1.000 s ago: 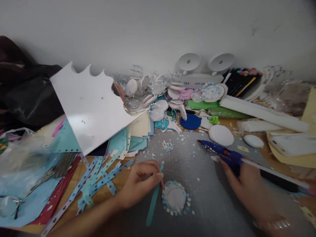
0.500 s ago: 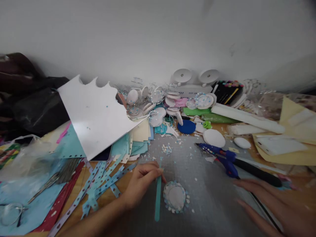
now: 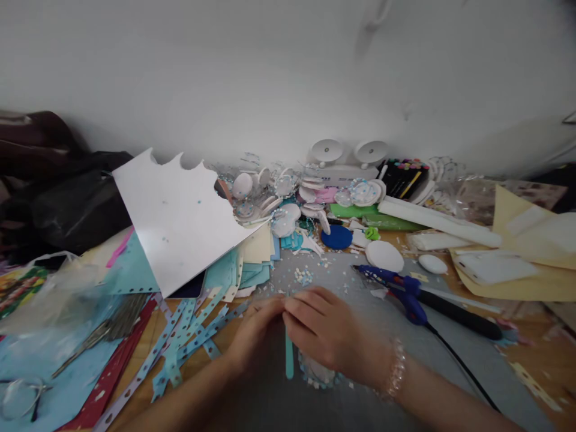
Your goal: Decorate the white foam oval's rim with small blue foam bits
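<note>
A person's left hand [image 3: 257, 330] and right hand [image 3: 326, 330] meet at the fingertips around the far end of a teal stick [image 3: 289, 360], at the near center of a cluttered table [image 3: 524, 348]. The left hand's fingers are pinched on the stick, apparently to steady it; the right hand's fingers are bunched, though whether they grip anything cannot be told. A round white piece [image 3: 320, 375] edged with blue and white bits sits just right of the stick, partly hidden under the right hand. To the right, a blue glue gun [image 3: 407, 294] lies on its side, probably set down to free that hand, its nozzle pointing left. Underneath, a gray mat [image 3: 351, 411] is sprinkled with paper confetti [image 3: 303, 275]. Punched strips [image 3: 180, 336] spread left, white discs [image 3: 285, 222] crowd the far side, and a plain pale wall [image 3: 225, 78] rises behind.
</note>
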The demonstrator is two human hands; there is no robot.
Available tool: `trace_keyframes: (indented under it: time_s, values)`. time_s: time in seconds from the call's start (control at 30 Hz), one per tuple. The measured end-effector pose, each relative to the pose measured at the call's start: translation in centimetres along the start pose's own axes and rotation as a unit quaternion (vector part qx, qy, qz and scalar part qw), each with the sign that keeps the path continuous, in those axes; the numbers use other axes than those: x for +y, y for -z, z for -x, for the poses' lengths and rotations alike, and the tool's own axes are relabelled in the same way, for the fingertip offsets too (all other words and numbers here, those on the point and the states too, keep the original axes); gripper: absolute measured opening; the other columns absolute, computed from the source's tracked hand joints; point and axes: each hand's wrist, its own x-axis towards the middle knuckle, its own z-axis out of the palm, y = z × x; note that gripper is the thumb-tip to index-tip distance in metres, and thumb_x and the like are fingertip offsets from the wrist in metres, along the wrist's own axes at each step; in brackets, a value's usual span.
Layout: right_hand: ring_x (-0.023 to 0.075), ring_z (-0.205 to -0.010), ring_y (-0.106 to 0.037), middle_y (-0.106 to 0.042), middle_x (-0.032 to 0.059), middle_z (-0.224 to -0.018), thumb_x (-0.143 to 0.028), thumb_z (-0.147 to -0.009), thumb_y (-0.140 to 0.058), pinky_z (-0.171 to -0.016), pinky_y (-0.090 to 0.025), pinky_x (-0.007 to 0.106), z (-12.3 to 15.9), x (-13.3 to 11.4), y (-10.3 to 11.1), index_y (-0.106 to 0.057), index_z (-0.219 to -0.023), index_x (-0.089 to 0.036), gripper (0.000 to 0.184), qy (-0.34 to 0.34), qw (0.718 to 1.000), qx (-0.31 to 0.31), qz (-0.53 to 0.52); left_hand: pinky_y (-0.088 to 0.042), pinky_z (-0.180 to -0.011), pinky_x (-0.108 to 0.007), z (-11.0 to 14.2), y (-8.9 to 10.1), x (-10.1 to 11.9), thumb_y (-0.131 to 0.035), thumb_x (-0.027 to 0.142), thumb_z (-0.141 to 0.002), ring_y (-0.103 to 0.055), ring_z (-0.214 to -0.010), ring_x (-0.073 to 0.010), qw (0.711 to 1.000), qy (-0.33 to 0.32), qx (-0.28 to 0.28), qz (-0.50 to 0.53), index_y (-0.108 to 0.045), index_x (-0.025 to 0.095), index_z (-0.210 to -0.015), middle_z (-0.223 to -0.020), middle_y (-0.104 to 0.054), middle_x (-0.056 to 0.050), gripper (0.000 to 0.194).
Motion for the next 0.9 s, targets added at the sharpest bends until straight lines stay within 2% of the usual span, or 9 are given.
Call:
trace_keyframes:
  time_s: [0.1,0.17,0.3,0.4,0.57,0.63,0.73,0.83,0.9]
  values:
    - [0.0201,-0.082,-0.06,-0.068,0.0085,-0.088,-0.008,-0.087,-0.053,-0.078,-0.051,0.036,0.4,0.6,0.6,-0.064,-0.087,-0.012,0.012,0.028,0.999,0.034,-0.01,-0.041,-0.065,-0.026,-0.1,-0.2,0.5,-0.06,0.04,-0.08,-0.05,-0.066,-0.0145,0.999,0.023,-0.013,-0.043,-0.062,0.013,-0.061,-0.063,-0.057,-0.001,0.033]
    - [0.0188,-0.08,-0.061,-0.069,0.0082,-0.086,-0.007,-0.087,-0.051,-0.076,-0.052,0.034,1.1,1.2,1.2,-0.064,-0.091,-0.012,0.014,0.009,0.998,0.052,-0.036,-0.039,-0.062,-0.025,0.1,-0.5,0.9,-0.055,0.043,-0.084,-0.047,-0.062,-0.0131,0.995,0.017,-0.015,-0.094,-0.06,0.014,-0.059,-0.06,-0.053,0.001,0.039]
    - [0.0172,-0.081,-0.063,-0.069,0.0071,-0.088,-0.008,-0.086,-0.053,-0.074,-0.054,0.032,3.8,2.5,1.6,-0.06,-0.101,-0.017,0.019,-0.148,0.976,0.126,-0.099,-0.042,-0.074,-0.027,0.4,-1.1,1.4,-0.047,0.035,-0.091,-0.054,-0.076,-0.016,0.969,-0.077,-0.071,-0.225,-0.068,0.014,-0.078,-0.077,-0.061,-0.004,0.032]
    - [0.0179,-0.081,-0.064,-0.067,0.0046,-0.085,-0.009,-0.081,-0.061,-0.073,-0.054,0.033,6.2,2.9,1.0,-0.061,-0.095,-0.021,0.019,-0.311,0.923,0.182,-0.132,-0.044,-0.075,-0.028,0.5,-1.2,1.2,-0.054,0.027,-0.088,-0.055,-0.082,-0.0167,0.94,-0.116,-0.12,-0.297,-0.066,0.015,-0.098,-0.09,-0.062,-0.005,0.02]
    - [0.015,-0.066,-0.061,-0.063,0.0014,-0.078,-0.016,-0.079,-0.065,-0.057,-0.053,0.027,7.5,2.4,0.1,-0.061,-0.085,-0.023,0.01,-0.484,0.799,0.26,-0.245,-0.045,-0.082,-0.03,0.8,-1.2,0.7,-0.059,0.018,-0.083,-0.056,-0.091,-0.018,0.895,-0.139,-0.182,-0.383,-0.064,0.017,-0.098,-0.097,-0.06,-0.006,0.016]
    - [0.0124,-0.058,-0.058,-0.061,-0.0008,-0.073,-0.018,-0.079,-0.066,-0.05,-0.05,0.023,7.3,2.2,0.3,-0.061,-0.084,-0.023,0.009,-0.516,0.752,0.276,-0.304,-0.044,-0.089,-0.032,0.8,-1.2,0.8,-0.058,0.018,-0.084,-0.055,-0.099,-0.0191,0.886,-0.159,-0.189,-0.392,-0.064,0.018,-0.101,-0.103,-0.058,-0.007,0.018]
    - [0.0106,-0.054,-0.054,-0.058,-0.0025,-0.069,-0.02,-0.08,-0.066,-0.046,-0.046,0.021,7.1,2.0,0.6,-0.06,-0.085,-0.024,0.009,-0.539,0.703,0.282,-0.368,-0.043,-0.092,-0.033,0.8,-1.2,1.3,-0.061,0.018,-0.082,-0.053,-0.103,-0.02,0.872,-0.184,-0.221,-0.396,-0.061,0.02,-0.109,-0.108,-0.056,-0.007,0.027]
    - [0.0095,-0.057,-0.052,-0.057,-0.0025,-0.073,-0.021,-0.081,-0.066,-0.048,-0.045,0.02,7.3,1.7,0.9,-0.061,-0.087,-0.025,0.009,-0.544,0.668,0.292,-0.414,-0.041,-0.091,-0.034,0.6,-1.3,1.6,-0.06,0.015,-0.082,-0.054,-0.099,-0.0191,0.854,-0.196,-0.258,-0.407,-0.062,0.019,-0.096,-0.104,-0.058,-0.006,0.015]
    - [0.0092,-0.061,-0.051,-0.056,-0.002,-0.078,-0.021,-0.082,-0.065,-0.05,-0.045,0.02,7.3,1.5,1.0,-0.061,-0.088,-0.025,0.009,-0.545,0.648,0.3,-0.439,-0.042,-0.09,-0.033,0.5,-1.3,1.7,-0.054,0.011,-0.085,-0.055,-0.096,-0.0177,0.858,-0.192,-0.262,-0.399,-0.059,0.018,-0.087,-0.101,-0.06,-0.006,0.008]
